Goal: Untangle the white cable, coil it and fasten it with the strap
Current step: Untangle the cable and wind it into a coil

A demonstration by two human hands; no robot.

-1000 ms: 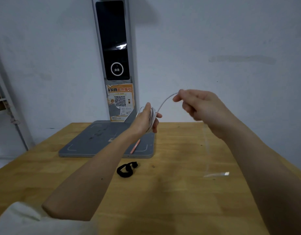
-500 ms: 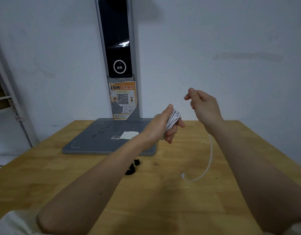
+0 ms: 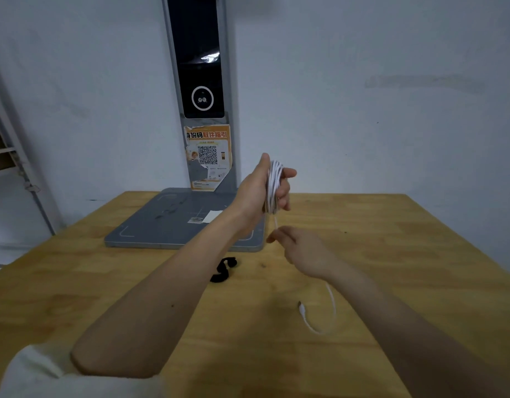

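The thin white cable (image 3: 273, 185) is mostly wound into a tight bundle of several loops around the raised left hand (image 3: 265, 191), whose fingers curl closed over the coil while the thumb points up behind it. From the bottom of the bundle a single strand drops straight down to the right hand (image 3: 302, 254), which hangs just below the left and pinches the strand between thumb and fingertips, the other fingers loosely folded. Below the right wrist the free tail of the cable curves in a slack arc and ends in a small white plug (image 3: 302, 309); whether the plug touches the tabletop cannot be told.

Lower left of the right hand, a short black fabric strap (image 3: 223, 270) lies curled on the light wooden table (image 3: 420, 254), apart from both hands and partly hidden by the left forearm. Beyond the left hand sits a flat grey metal base plate (image 3: 161, 228) with pale corner markings and a white paper slip (image 3: 212, 216) on it; the left forearm crosses in front of its near right corner. From the plate rises a grey column carrying a glossy black panel (image 3: 200, 58) with a white ring. An orange and white sticker with a QR code (image 3: 209, 158) is peeling on the column, just left of the raised thumb. A plain matt white wall (image 3: 391, 110) stands behind.
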